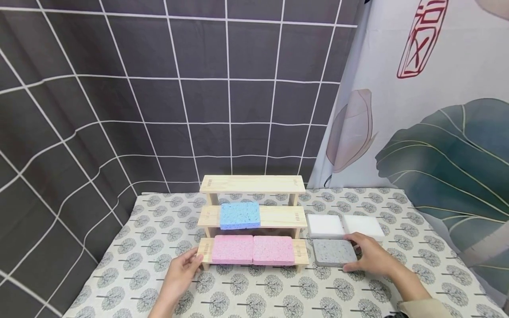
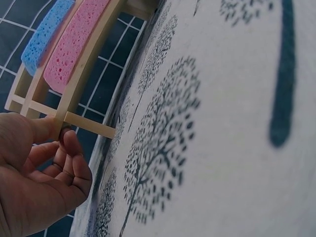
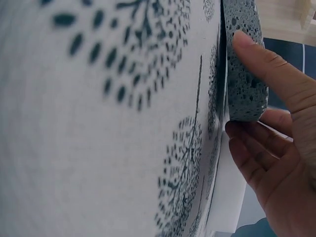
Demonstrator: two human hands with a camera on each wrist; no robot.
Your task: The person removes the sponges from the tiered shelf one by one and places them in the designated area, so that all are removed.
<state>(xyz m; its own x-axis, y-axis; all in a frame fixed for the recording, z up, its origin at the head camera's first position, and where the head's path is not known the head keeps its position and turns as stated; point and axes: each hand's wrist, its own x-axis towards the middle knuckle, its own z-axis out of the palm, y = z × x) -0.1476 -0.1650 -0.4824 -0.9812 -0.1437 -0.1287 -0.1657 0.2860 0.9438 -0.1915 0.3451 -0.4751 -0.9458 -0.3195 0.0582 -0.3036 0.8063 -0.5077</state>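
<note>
A three-step wooden rack stands on the cloth. My left hand pinches the left end of its lowest board, thumb on top and a finger beneath, as the left wrist view shows. Two pink sponges lie side by side on that board, and one blue sponge lies on the middle board. To the right of the rack, my right hand holds a grey sponge by its right end. In the right wrist view the thumb presses one side of this grey sponge, with the other fingers around its far edge.
Two white sponge blocks lie behind the grey sponge, right of the rack. A tree-patterned cloth covers the table. A dark gridded curtain hangs behind and to the left, and a printed light curtain hangs at the right.
</note>
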